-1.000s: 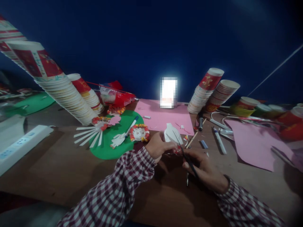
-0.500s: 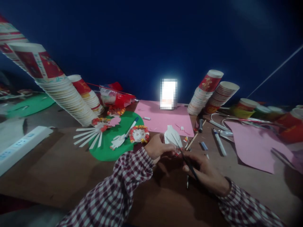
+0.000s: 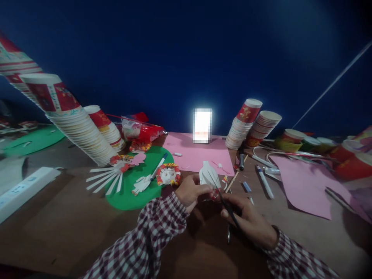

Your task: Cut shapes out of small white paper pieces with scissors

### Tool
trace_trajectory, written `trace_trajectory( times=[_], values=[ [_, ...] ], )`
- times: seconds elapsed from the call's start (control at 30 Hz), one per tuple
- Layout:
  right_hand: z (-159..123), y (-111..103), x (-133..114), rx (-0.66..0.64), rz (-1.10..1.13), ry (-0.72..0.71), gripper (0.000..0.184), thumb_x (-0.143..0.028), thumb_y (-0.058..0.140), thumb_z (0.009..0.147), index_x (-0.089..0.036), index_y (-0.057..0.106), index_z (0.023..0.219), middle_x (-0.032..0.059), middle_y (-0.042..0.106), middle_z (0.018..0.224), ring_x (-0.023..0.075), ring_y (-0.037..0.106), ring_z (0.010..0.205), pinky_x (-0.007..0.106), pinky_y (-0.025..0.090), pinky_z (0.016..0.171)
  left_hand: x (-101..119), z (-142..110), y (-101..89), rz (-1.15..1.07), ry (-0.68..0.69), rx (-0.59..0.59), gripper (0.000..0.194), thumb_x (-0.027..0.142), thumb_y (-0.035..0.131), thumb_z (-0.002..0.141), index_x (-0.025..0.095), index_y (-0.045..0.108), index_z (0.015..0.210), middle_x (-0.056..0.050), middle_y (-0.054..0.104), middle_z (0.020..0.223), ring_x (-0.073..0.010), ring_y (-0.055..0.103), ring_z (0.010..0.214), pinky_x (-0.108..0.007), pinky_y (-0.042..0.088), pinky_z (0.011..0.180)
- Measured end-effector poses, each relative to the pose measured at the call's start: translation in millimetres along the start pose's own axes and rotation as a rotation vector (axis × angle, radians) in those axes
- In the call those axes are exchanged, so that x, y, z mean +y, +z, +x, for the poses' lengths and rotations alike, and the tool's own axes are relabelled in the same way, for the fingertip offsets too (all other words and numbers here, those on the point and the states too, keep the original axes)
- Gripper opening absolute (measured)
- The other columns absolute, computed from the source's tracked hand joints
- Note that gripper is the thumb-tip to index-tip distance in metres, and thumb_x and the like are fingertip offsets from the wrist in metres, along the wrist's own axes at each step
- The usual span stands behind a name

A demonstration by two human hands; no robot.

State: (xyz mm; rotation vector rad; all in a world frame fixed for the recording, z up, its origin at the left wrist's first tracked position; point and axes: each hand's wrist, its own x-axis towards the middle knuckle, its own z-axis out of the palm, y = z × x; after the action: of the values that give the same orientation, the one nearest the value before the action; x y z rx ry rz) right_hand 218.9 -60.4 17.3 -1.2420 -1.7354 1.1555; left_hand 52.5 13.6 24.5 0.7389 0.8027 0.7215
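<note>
Below mid-frame, I see the left hand (image 3: 190,190) pinch a white paper shape (image 3: 207,171) in its fingers; the right hand (image 3: 251,221) grips dark, pointy scissors (image 3: 229,210).

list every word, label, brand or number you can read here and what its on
No text can be read.
Front left cup stack: writing-like marks on its pale strip, too blurred.
Right cup stacks: gold marks, too blurred.
Bright panel: pixelated, unreadable.
White paper, scissors: no readable text.

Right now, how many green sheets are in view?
2 in view: one green sheet left of the left hand, the other green sheet at far left, beyond the power strip. More could be hidden.
</note>
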Motion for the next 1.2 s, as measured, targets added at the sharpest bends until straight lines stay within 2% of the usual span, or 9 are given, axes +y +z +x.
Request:
trace_trajectory(
  times=[0.3,0.63,0.77,0.97,1.2],
  values=[
    [-1.5,-0.3,4.0,-0.025,0.023,0.019,0.033,-0.028,0.057,0.083,-0.019,0.059,0.115,0.0067,0.068,0.103,0.0240,0.062,0.090,0.035,0.049,0.082,1.0,1.2,-2.7,0.059,0.000,-0.005,0.016,0.015,0.073,0.051,0.008,0.063,0.061,-0.002,0.059,0.054,-0.0085,0.053,0.049,-0.020,0.042,0.049],
    [-1.0,-0.7,3.9,-0.045,0.007,0.026,0.035,-0.031,0.056,0.084,-0.019,0.059,0.117,0.0075,0.068,0.105,0.0251,0.063,0.090,0.038,0.049,0.084,2.1,1.4,-3.8,0.065,-0.006,-0.007,0.020,0.017,0.075,0.049,0.007,0.062,0.061,-0.003,0.060,0.055,-0.0093,0.054,0.050,-0.021,0.044,0.050],
    [-0.6,-0.9,5.5,-0.046,-0.017,0.019,0.035,-0.030,0.056,0.084,-0.019,0.058,0.117,0.0071,0.069,0.101,0.0241,0.063,0.086,0.038,0.049,0.083,3.5,0.6,-3.1,0.062,0.006,-0.021,0.020,0.015,0.074,0.050,0.007,0.061,0.062,-0.003,0.060,0.056,-0.0097,0.054,0.050,-0.021,0.043,0.049],
    [-1.0,-1.7,4.6,-0.054,-0.021,0.019,0.034,-0.028,0.057,0.083,-0.020,0.059,0.116,0.0075,0.067,0.107,0.0254,0.062,0.095,0.037,0.048,0.085,6.3,-1.0,-2.0,0.074,-0.026,-0.004,0.015,0.010,0.070,0.050,0.008,0.058,0.060,-0.002,0.057,0.053,-0.0090,0.054,0.049,-0.020,0.042,0.048],
    [-1.5,-2.5,4.7,-0.079,-0.012,0.023,0.036,-0.028,0.057,0.084,-0.018,0.057,0.119,0.0086,0.067,0.108,0.0250,0.062,0.093,0.039,0.048,0.087,5.8,-0.1,-3.3,0.102,-0.021,-0.004,0.017,0.012,0.071,0.051,0.006,0.060,0.062,-0.004,0.059,0.056,-0.0100,0.055,0.051,-0.020,0.042,0.048]
  ],
)
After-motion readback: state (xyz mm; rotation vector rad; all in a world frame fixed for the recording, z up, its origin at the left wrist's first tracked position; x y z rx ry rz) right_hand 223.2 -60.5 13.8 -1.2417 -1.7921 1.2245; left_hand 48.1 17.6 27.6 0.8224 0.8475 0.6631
